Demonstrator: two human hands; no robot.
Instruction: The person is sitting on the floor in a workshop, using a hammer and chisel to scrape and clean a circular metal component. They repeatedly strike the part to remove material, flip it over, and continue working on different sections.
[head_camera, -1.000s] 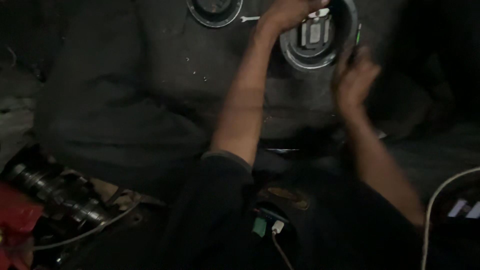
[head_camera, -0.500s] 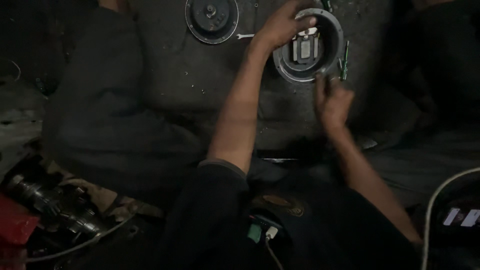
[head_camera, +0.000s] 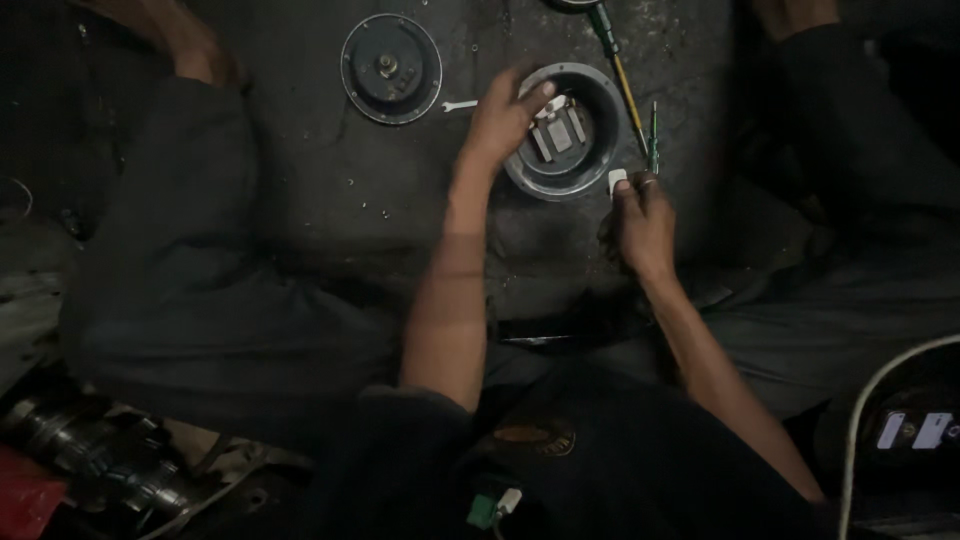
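Lowered right hand (head_camera: 640, 222) beside round housing (head_camera: 565, 130)

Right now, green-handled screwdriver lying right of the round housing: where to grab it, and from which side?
Probably by the green handle, pinched across its width from above and from the right. It lies flat on the dark floor, roughly parallel to the yellow-shafted screwdriver, which crowds its left along with the round housing. The right hand sits at its lower end; the left hand rests on the housing rim.

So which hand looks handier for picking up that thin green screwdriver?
Probably the right hand: its fingertips sit just below the thin green screwdriver. The left hand rests on the round metal housing.
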